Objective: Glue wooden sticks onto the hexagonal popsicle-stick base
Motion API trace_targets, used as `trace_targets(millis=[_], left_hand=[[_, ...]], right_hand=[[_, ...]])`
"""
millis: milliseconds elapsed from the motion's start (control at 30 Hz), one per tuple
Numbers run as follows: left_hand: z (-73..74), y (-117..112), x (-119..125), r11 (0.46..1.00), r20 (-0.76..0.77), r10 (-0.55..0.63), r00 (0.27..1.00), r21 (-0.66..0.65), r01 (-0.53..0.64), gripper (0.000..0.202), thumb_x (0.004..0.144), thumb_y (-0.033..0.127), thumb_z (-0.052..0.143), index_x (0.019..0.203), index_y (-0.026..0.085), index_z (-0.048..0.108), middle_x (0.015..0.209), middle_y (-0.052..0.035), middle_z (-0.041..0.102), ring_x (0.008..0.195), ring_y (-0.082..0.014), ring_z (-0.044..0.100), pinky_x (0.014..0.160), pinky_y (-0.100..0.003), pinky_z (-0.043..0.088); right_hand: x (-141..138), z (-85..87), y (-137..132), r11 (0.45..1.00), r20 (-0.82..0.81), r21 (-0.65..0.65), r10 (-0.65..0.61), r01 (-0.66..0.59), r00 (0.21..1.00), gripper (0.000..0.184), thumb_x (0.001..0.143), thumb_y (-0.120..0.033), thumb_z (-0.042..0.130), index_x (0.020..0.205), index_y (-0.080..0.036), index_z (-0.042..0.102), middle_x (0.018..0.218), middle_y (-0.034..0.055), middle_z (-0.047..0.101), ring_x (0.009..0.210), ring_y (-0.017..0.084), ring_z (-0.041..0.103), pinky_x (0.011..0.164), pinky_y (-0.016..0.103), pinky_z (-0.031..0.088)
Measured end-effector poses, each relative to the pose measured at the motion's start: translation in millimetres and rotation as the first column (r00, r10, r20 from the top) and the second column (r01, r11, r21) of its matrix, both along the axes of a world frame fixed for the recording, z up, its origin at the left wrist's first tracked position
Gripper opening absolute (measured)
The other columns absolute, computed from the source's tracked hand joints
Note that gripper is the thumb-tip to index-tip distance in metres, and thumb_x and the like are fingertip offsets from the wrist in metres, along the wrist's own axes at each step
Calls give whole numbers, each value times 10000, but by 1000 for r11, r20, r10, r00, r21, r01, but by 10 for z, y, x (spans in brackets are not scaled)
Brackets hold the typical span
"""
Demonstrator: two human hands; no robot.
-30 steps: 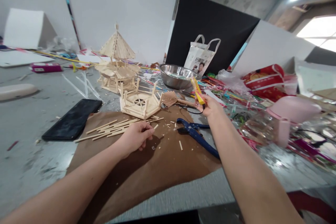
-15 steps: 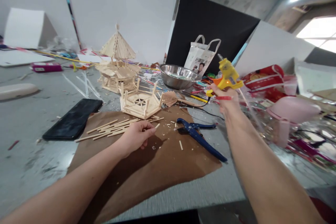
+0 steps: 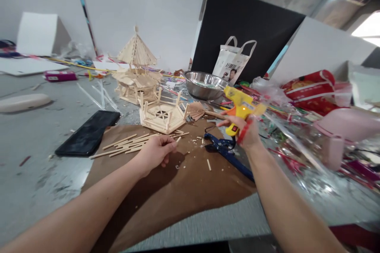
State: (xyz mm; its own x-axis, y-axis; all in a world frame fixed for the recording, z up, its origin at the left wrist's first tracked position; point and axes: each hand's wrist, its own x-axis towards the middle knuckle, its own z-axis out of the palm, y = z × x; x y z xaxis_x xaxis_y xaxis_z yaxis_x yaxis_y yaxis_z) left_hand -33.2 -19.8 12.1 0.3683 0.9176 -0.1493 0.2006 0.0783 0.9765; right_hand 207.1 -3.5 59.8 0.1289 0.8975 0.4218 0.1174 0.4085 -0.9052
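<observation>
Between thumb and fingertips, my left hand point(image 3: 158, 151) pinches a short wooden stick point(image 3: 178, 139) above a brown sheet point(image 3: 184, 189). My right hand point(image 3: 247, 128) is wrapped round the handle of a yellow hot glue gun point(image 3: 240, 101), its nozzle pointing left and its small light lit. Just beyond my left hand stands a six-sided stick frame point(image 3: 163, 116) with short posts and a rail. Long thin sticks point(image 3: 121, 144) lie to the left of that hand. Blue-handled cutters point(image 3: 228, 154) rest below the glue gun, partly hidden by my right forearm.
A stick-built pavilion point(image 3: 137, 67) with a pointed roof stands behind the frame. A black phone point(image 3: 89, 132) lies at left. Behind are a steel bowl point(image 3: 204, 85) and a white bag point(image 3: 233, 61). Plastic wrappings and a pink container point(image 3: 341, 130) crowd the right. Small offcuts point(image 3: 208, 165) dot the sheet.
My right hand has brought the glue gun down and to the left, nearer the frame and over the cutters. My left hand keeps its pinch on the short stick. The view has shifted slightly.
</observation>
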Motion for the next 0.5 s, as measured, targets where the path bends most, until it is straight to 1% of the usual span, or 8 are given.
trace_targets(millis=[100, 200, 267, 333, 433, 500], left_hand=[[-11, 13, -2, 999, 12, 42, 999, 1, -42, 236, 663, 381, 496, 643, 146, 487, 541, 41, 490, 347, -31, 388, 313, -150, 337], [-21, 25, -5, 997, 27, 81, 996, 18, -81, 233, 663, 379, 500, 660, 146, 499, 529, 45, 478, 345, -31, 387, 313, -149, 338], [-26, 30, -6, 995, 33, 94, 995, 24, -94, 234, 663, 380, 502, 660, 146, 500, 538, 43, 484, 344, -30, 389, 311, -149, 337], [-30, 33, -6, 994, 38, 101, 994, 25, -102, 236, 666, 383, 501, 657, 147, 498, 546, 40, 488, 346, -30, 392, 311, -149, 338], [-34, 38, -5, 993, 50, 111, 993, 19, -112, 238, 666, 386, 503, 662, 148, 497, 558, 40, 493, 345, -29, 391, 309, -153, 341], [-30, 40, -5, 993, 61, 118, 991, 16, -119, 236, 665, 384, 506, 659, 149, 494, 549, 44, 486, 343, -29, 389, 306, -153, 342]], right_hand=[[-6, -31, -86, 980, 7, -120, 160, -158, 987, 153, 632, -188, 516, 778, -197, 563, 774, 7, 602, 571, 127, 566, 551, 267, 443], [14, -39, -132, 948, 40, -189, 267, -255, 963, 179, 629, -182, 515, 801, -190, 563, 827, 17, 596, 500, 99, 531, 504, 249, 419], [-5, -49, -149, 935, 103, -230, 300, -270, 948, 149, 652, -213, 515, 789, -183, 568, 760, 13, 593, 439, 79, 490, 440, 228, 381], [-53, -66, -161, 924, 176, -276, 318, -264, 932, 136, 684, -263, 512, 772, -179, 574, 688, 6, 580, 414, 70, 462, 409, 217, 353], [-130, -112, -171, 917, 266, -324, 325, -233, 908, 153, 684, -315, 535, 760, -190, 579, 699, 7, 580, 408, 61, 438, 391, 212, 337], [-153, -157, -169, 916, 303, -331, 330, -225, 894, 165, 680, -334, 544, 761, -195, 583, 709, 10, 583, 407, 60, 425, 380, 213, 332]])
